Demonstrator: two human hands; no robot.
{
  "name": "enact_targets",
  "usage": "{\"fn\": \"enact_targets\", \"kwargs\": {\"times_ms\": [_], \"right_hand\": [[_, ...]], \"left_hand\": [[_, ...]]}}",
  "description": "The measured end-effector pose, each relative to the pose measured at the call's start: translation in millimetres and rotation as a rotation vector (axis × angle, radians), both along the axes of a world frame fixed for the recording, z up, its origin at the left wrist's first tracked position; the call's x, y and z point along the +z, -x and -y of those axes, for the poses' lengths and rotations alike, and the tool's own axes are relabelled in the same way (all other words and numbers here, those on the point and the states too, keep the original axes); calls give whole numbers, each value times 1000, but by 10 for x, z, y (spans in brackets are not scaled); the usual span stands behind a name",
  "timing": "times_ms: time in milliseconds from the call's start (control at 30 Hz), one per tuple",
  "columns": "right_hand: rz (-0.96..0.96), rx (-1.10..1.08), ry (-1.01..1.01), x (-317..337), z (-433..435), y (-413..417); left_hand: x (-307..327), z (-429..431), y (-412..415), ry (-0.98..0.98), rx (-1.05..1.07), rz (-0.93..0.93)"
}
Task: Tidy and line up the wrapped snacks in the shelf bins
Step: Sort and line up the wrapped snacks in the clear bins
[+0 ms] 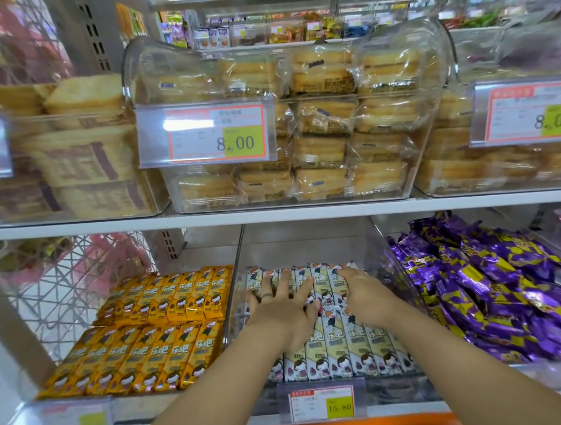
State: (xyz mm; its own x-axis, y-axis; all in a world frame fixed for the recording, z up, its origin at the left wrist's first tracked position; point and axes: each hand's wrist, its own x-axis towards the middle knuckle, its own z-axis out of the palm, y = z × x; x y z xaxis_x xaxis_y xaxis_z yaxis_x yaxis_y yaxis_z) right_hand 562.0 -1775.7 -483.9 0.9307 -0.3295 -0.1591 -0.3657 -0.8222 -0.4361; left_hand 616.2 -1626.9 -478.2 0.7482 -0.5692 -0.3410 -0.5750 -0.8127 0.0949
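left hand [285,302] palm down, fingers spread straight, ring [267,295] on one; right hand [366,296] just beside, palm down, fingers bent, tips hidden, grip unclear; both forearms [215,373] bare, extended forward, converging

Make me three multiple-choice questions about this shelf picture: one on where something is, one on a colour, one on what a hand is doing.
1. Where do the left hand and the right hand rest?
A. On orange bars.
B. On the white wrapped snack bars in the middle clear plastic bin.
C. On a price tag.

2. What colour are the crinkly foil packets to the right of the hands?
A. Purple.
B. Green.
C. White.

3. How does the left hand lie?
A. Fingers spread flat.
B. Clenched in a fist.
C. Gripping a shelf post.

Answers: 1 B, both hands lie on the white bars. 2 A, the foil is purple with yellow marks. 3 A, its fingers fan out over the bars.
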Motion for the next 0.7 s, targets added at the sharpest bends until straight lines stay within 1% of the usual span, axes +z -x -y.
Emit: {"fn": "enact_targets", "kwargs": {"times_ms": [100,200,333,433,500,533,633,700], "right_hand": [[-41,-5,8,88,-12,24],[-44,16,-18,190,-33,76],[-79,103,77,296,-113,264],[-1,181,23,439,-191,516],[77,211,-21,548,-200,707],[134,214,-42,593,-191,817],[316,195,-9,650,-86,1119],[389,147,-16,642,46,1305]], "left_hand": [[73,2,-27,0,-2,-31],[121,-31,-31,36,12,-73],[137,-69,69,67,11,-58],[118,-101,189,130,-7,-8],[90,-123,269,240,-37,36],[82,-128,320,297,-61,62],[86,-88,494,439,-151,160],[113,-24,620,533,-206,166]]}}
